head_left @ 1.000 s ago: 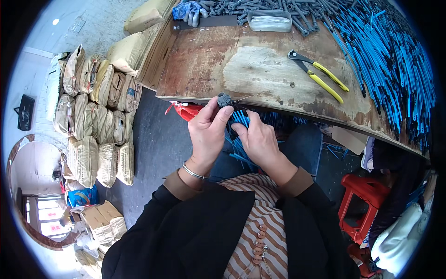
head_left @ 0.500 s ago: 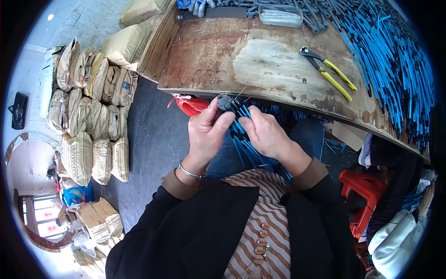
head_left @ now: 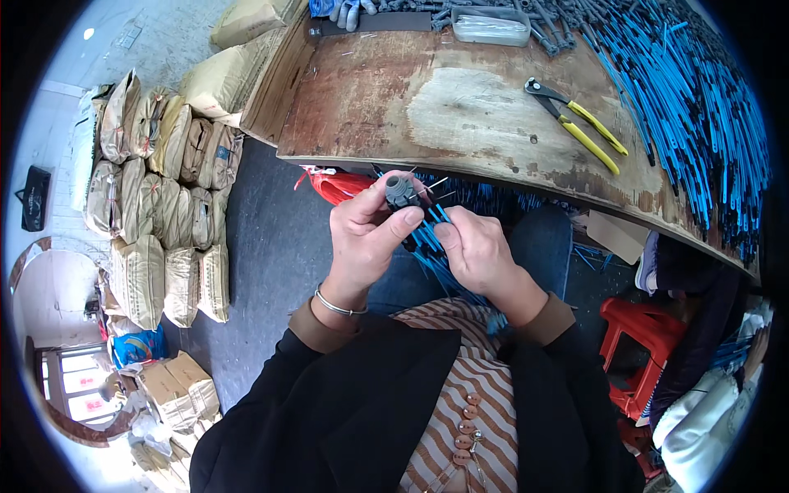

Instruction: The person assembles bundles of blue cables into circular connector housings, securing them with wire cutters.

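The dark-grey ribbed plastic cylinder, mid-frame, has tipped to show its open end, pinched in the left hand; the right hand closes on slim blue plastic rods. Thin pins protrude; assembly looks unfinished.

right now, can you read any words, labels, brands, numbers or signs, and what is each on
None can be quoted as legible text.
Black case on the wall: pale lettering, too small.
Sacks: faint print, too blurred.
Window: red marks, too blurred to tell whether they are writing.
Dark part in the left hand: no print visible.
Pliers: no print visible.
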`<state>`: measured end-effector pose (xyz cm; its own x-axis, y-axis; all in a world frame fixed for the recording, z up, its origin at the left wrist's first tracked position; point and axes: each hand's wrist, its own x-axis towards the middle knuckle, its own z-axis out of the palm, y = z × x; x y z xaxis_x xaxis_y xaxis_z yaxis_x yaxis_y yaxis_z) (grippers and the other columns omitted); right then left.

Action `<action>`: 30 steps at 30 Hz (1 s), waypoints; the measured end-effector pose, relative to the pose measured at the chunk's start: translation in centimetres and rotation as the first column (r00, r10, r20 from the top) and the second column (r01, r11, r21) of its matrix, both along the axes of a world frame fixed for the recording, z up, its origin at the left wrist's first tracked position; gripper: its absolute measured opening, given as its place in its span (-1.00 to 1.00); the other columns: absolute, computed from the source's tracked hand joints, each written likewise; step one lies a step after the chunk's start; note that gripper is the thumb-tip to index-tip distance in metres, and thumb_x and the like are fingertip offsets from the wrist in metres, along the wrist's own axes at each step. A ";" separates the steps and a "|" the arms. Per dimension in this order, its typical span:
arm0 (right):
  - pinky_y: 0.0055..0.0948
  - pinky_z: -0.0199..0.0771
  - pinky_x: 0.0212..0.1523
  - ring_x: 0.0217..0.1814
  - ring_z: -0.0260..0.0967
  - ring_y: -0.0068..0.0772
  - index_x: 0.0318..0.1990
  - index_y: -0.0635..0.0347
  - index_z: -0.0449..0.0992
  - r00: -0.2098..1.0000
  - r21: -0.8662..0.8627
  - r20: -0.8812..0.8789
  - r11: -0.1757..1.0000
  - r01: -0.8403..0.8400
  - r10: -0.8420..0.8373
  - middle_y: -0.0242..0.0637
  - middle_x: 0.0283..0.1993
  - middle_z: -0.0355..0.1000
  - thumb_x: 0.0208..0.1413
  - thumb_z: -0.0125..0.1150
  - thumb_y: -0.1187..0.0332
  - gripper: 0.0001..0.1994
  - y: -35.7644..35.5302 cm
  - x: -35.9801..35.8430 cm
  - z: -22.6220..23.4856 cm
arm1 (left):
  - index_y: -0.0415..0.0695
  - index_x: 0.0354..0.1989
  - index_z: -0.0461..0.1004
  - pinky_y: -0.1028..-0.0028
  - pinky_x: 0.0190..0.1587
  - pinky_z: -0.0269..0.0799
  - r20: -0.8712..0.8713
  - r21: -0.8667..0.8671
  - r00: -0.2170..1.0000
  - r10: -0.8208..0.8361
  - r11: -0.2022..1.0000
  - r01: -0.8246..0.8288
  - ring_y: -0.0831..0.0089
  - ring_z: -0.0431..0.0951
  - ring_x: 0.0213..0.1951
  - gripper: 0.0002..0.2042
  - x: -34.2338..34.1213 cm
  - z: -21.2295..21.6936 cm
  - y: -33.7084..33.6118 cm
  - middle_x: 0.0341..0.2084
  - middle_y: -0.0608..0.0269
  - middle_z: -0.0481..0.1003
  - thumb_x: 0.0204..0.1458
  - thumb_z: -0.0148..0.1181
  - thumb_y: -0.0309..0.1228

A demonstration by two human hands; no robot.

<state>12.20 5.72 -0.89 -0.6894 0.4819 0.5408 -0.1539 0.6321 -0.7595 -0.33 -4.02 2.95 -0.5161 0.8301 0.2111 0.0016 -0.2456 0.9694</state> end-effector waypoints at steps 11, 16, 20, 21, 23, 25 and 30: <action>-0.17 0.27 -0.60 -0.56 0.33 0.07 -0.44 0.30 0.27 0.974 -0.056 0.171 0.988 -0.142 0.150 -0.01 -0.61 0.30 0.14 -0.03 0.38 -0.82 0.6 -0.1 1.0 | -0.35 -0.02 0.31 0.48 -0.11 0.36 -0.066 0.048 0.969 -0.239 0.969 0.242 0.46 0.46 -0.21 -0.60 -1.2 -0.1 0.3 -0.27 0.12 0.46 -0.02 0.20 -0.44; -0.14 0.36 -0.58 -0.55 0.37 0.04 -0.40 0.27 0.30 0.989 -0.062 0.148 0.998 0.011 -0.002 -0.01 -0.59 0.34 0.09 0.07 0.34 -0.82 -0.5 -1.4 0.4 | -0.28 -0.05 0.22 0.45 -0.11 0.35 -0.108 -0.038 0.994 0.002 0.999 -0.006 0.44 0.43 -0.22 -0.63 0.6 0.0 1.2 -0.29 0.14 0.42 0.01 0.16 -0.43; -0.20 0.38 -0.57 -0.52 0.39 -0.01 -0.37 0.29 0.31 0.997 0.011 0.069 0.999 0.044 -0.045 -0.03 -0.56 0.36 0.04 0.12 0.41 -0.86 -1.5 -1.3 0.4 | -0.24 -0.09 0.20 0.41 -0.11 0.34 -0.121 -0.068 0.993 -0.010 0.998 0.002 0.41 0.42 -0.23 -0.66 0.6 0.2 0.7 -0.32 0.15 0.40 0.01 0.14 -0.42; -0.22 0.38 -0.57 -0.51 0.39 -0.03 -0.36 0.29 0.32 0.998 0.023 0.005 0.998 0.063 -0.063 -0.04 -0.54 0.36 0.02 0.14 0.44 -0.86 -1.7 -1.2 0.5 | -0.23 -0.09 0.19 0.45 -0.13 0.35 -0.091 -0.051 0.995 -0.034 0.998 0.029 0.46 0.41 -0.23 -0.67 0.6 0.2 0.5 -0.33 0.18 0.40 0.02 0.13 -0.46; -0.24 0.38 -0.56 -0.50 0.40 -0.05 -0.35 0.30 0.32 0.995 0.033 -0.058 0.996 0.082 -0.080 -0.05 -0.52 0.37 0.00 0.15 0.47 -0.86 -2.0 -1.0 0.4 | -0.22 -0.09 0.19 0.48 -0.16 0.36 -0.061 -0.035 0.996 -0.058 0.998 0.056 0.50 0.41 -0.24 -0.68 0.4 0.2 0.2 -0.34 0.21 0.40 0.02 0.13 -0.50; -0.26 0.37 -0.56 -0.48 0.40 -0.06 -0.34 0.32 0.34 0.990 -0.017 -0.130 0.999 0.046 -0.048 -0.08 -0.50 0.36 -0.03 0.18 0.51 -0.86 -1.9 -0.4 0.1 | -0.22 -0.08 0.18 0.47 -0.15 0.37 -0.092 -0.040 0.988 -0.123 0.992 0.119 0.50 0.42 -0.24 -0.67 0.2 0.3 0.2 -0.34 0.21 0.40 0.01 0.14 -0.50; -0.27 0.34 -0.56 -0.50 0.38 -0.05 -0.38 0.32 0.38 0.986 -0.084 -0.167 0.996 -0.031 0.017 -0.10 -0.53 0.34 -0.02 0.17 0.50 -0.89 -1.3 0.2 0.1 | -0.21 -0.07 0.18 0.40 -0.10 0.38 -0.060 0.007 0.975 -0.216 0.976 0.216 0.43 0.43 -0.21 -0.65 0.2 0.3 0.2 -0.33 0.19 0.40 0.00 0.15 -0.51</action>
